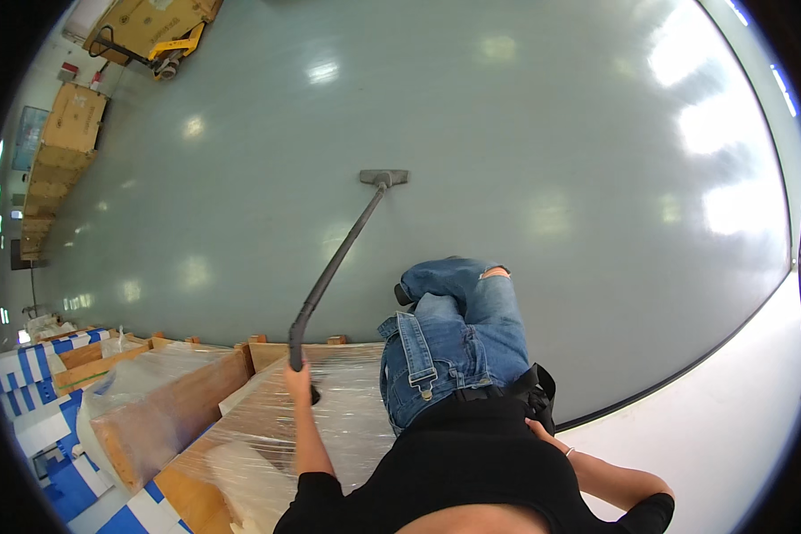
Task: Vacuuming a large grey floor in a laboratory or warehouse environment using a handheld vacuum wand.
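My left hand point(298, 379) is closed around the bent grip of a dark vacuum cleaner wand point(340, 252). The wand slants away from me to a wide grey floor nozzle point(384, 177), which lies on the grey floor point(480, 133). A short black part shows just beside the wrist; where it leads is hidden. My right hand point(539, 429) is at my right hip, against a black bag or pouch point(541, 390) on the waist strap. Most of its fingers are hidden, so whether they grip the bag does not show.
Film-wrapped wooden crates point(173, 400) stand close on the left, with blue-and-white packages point(80, 474) beyond. Wooden crates point(73, 120) line the far left, near a yellow pallet truck point(177, 48). A white wall point(681, 374) rises at my right.
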A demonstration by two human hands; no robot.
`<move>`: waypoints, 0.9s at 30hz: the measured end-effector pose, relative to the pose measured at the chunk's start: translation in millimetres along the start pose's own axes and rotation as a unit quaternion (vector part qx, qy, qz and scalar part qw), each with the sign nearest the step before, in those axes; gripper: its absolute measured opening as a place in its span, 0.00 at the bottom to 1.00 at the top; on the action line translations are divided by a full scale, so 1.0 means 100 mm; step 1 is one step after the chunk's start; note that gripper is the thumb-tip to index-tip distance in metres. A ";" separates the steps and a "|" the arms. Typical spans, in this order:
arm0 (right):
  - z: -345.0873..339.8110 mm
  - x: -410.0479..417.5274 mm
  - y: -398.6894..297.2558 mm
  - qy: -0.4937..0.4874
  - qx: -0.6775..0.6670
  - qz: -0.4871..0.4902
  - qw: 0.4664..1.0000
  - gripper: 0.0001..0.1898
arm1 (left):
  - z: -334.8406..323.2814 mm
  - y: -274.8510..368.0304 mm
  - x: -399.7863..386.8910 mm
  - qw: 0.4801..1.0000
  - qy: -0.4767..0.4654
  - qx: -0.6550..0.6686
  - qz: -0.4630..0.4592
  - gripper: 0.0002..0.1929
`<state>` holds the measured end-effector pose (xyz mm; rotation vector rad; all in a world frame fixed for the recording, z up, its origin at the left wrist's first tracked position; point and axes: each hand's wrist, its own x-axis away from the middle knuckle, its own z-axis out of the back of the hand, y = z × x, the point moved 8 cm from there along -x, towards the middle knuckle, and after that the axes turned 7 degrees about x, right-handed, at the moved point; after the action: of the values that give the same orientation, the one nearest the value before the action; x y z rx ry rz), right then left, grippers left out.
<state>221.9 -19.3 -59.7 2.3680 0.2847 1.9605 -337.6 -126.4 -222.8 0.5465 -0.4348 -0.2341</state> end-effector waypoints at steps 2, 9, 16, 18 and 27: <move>-0.02 0.05 -0.02 -0.005 -0.007 -0.010 1.000 0.28 | -0.47 0.21 0.17 0.996 -0.054 0.065 0.007 0.09; -0.04 0.16 -0.04 0.022 -0.051 -0.055 0.997 0.23 | -2.04 1.30 -0.05 0.944 -0.225 0.241 0.009 0.12; 0.02 0.02 0.06 0.013 -0.044 0.008 0.999 0.27 | -2.05 2.77 -0.18 0.968 -0.119 0.209 -0.072 0.26; 0.00 0.08 0.02 0.014 -0.032 0.000 0.999 0.26 | -1.97 2.93 -0.15 0.957 -0.134 0.226 -0.124 0.34; -0.07 0.15 -0.05 0.019 -0.096 -0.027 0.995 0.18 | -1.69 1.30 0.26 0.935 -0.254 0.237 -0.072 0.40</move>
<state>217.2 -12.3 -44.5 2.1826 0.1511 1.9167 -224.4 49.6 -272.6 1.0001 -0.9697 -0.4183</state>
